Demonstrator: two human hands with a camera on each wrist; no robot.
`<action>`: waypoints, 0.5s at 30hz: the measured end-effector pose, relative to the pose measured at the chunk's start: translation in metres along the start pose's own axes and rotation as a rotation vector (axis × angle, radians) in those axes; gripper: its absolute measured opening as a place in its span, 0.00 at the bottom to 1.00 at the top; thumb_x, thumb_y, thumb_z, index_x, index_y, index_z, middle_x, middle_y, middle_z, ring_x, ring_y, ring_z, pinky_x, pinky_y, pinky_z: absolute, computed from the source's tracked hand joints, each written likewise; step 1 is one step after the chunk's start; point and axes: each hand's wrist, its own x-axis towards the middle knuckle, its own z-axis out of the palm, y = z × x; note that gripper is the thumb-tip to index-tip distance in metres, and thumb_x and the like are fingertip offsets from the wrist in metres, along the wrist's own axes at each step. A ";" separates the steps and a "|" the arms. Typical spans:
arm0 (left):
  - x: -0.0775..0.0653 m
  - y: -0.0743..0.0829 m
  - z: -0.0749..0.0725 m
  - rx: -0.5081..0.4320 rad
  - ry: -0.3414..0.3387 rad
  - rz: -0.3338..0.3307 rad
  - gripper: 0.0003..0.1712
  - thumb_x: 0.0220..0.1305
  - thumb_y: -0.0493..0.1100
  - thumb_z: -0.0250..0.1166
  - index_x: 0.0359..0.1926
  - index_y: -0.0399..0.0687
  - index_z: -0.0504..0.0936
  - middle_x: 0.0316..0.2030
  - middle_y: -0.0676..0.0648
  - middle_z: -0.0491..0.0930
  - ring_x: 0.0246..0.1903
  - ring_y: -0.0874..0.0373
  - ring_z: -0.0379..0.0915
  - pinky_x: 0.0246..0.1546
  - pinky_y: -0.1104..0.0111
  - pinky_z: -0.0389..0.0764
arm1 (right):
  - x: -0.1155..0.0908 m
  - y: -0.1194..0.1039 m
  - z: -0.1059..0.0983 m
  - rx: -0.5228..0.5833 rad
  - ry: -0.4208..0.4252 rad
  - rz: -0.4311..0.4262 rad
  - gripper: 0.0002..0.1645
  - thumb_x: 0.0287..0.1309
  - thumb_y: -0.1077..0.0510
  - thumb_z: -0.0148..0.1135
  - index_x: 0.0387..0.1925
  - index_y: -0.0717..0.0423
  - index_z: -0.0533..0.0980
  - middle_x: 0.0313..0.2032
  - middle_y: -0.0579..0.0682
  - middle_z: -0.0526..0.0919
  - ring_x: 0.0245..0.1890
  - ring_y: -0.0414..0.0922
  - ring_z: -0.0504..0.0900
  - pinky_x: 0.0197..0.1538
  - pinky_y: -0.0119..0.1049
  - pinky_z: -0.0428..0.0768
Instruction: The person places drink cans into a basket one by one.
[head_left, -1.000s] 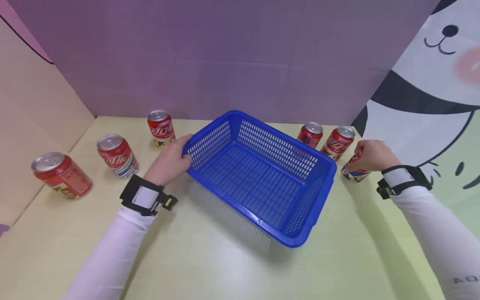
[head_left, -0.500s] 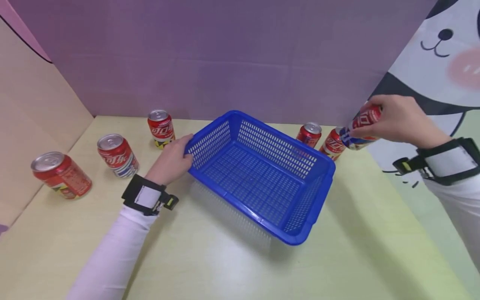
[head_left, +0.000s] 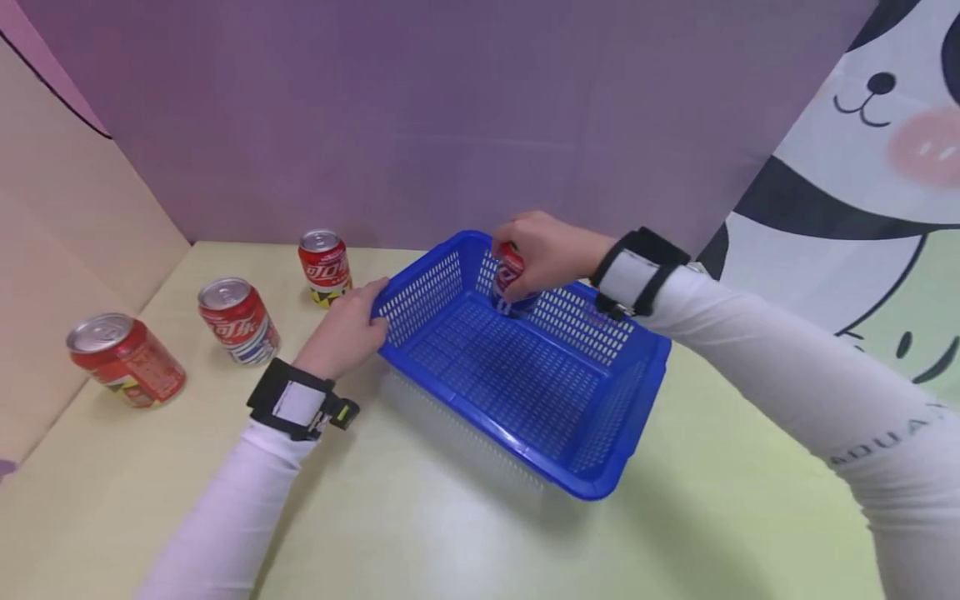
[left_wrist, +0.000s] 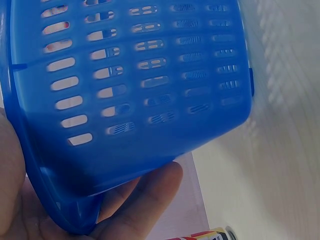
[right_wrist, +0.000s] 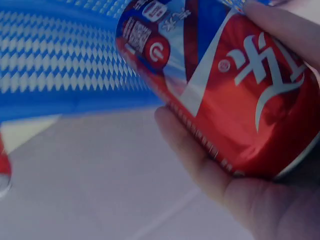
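Observation:
A blue plastic basket (head_left: 517, 444) with slotted walls stands turned at an angle on the table. My left hand (head_left: 347, 332) grips its left corner; in the left wrist view, the fingers (left_wrist: 150, 197) curl under the rim and the thumb lies on the other side. My right hand (head_left: 551, 248) holds a red soda can (head_left: 510, 262) inside the basket, by the back wall near the far-left corner. Seen from the right wrist, the can (right_wrist: 220, 95) is tilted, with fingers and thumb on either side of its red, white and blue body.
Three red soda cans stand left of the basket: a near one (head_left: 146, 367), a middle one (head_left: 238, 321) and a far one (head_left: 325, 267). A purple wall (head_left: 420, 125) rises behind the table. The right forearm covers the area behind the basket's right side.
My right hand has lifted the soda can from the table's right side and carried it left, over and down into the basket. My left hand keeps its grip on the rim.

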 end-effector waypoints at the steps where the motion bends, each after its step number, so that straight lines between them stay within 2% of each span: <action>1: 0.000 0.000 0.001 -0.002 0.002 0.002 0.35 0.67 0.34 0.54 0.73 0.33 0.56 0.66 0.28 0.63 0.62 0.37 0.63 0.61 0.44 0.67 | 0.009 -0.001 0.005 -0.003 -0.035 0.002 0.27 0.47 0.55 0.77 0.47 0.60 0.77 0.39 0.53 0.77 0.40 0.48 0.75 0.37 0.39 0.79; 4: 0.002 0.003 0.004 -0.011 0.006 0.012 0.35 0.66 0.35 0.54 0.73 0.32 0.57 0.66 0.28 0.63 0.62 0.37 0.64 0.61 0.45 0.67 | 0.032 0.002 0.021 -0.020 -0.109 0.003 0.25 0.47 0.54 0.76 0.46 0.60 0.77 0.40 0.53 0.77 0.40 0.47 0.76 0.37 0.37 0.81; 6: 0.003 0.006 0.007 -0.014 0.006 0.019 0.35 0.66 0.35 0.54 0.73 0.32 0.57 0.65 0.28 0.64 0.62 0.38 0.64 0.61 0.45 0.67 | 0.041 0.005 0.029 -0.037 -0.129 0.013 0.26 0.47 0.53 0.77 0.46 0.60 0.78 0.40 0.53 0.78 0.41 0.47 0.76 0.37 0.37 0.81; 15: 0.008 0.016 0.015 -0.008 0.002 0.044 0.36 0.65 0.35 0.55 0.73 0.33 0.58 0.64 0.28 0.65 0.60 0.37 0.65 0.59 0.44 0.68 | 0.057 0.027 0.051 -0.044 -0.096 0.070 0.25 0.45 0.52 0.78 0.43 0.60 0.78 0.36 0.52 0.78 0.38 0.47 0.76 0.37 0.37 0.80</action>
